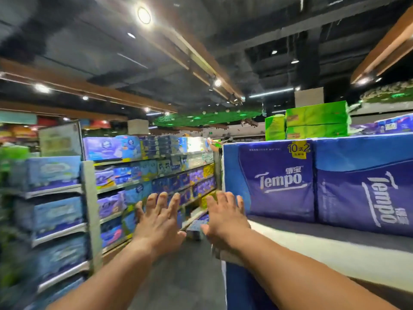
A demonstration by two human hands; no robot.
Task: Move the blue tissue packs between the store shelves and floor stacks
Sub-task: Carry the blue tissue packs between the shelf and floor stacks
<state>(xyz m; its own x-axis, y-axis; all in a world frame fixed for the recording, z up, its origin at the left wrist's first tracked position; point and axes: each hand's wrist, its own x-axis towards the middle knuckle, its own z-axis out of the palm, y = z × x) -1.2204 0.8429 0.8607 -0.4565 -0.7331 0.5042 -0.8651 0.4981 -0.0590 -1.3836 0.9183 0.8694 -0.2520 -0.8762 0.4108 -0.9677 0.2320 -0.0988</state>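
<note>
Two big blue Tempo tissue packs stand side by side on a white shelf (324,247) at my right: one upright pack (270,180) and a second pack (366,184) with its logo turned sideways. Both my arms reach forward into the aisle. My left hand (157,220) is spread with straight fingers and holds nothing. My right hand (224,217) is also spread and empty, just left of the upright pack and over the shelf's corner, not touching the pack.
Shelves full of blue and purple tissue packs (156,175) line the left side of the aisle, with a blurred end rack (55,209) nearer me. Green packs (312,121) sit stacked above the Tempo packs. Grey floor (183,276) runs ahead between the shelves.
</note>
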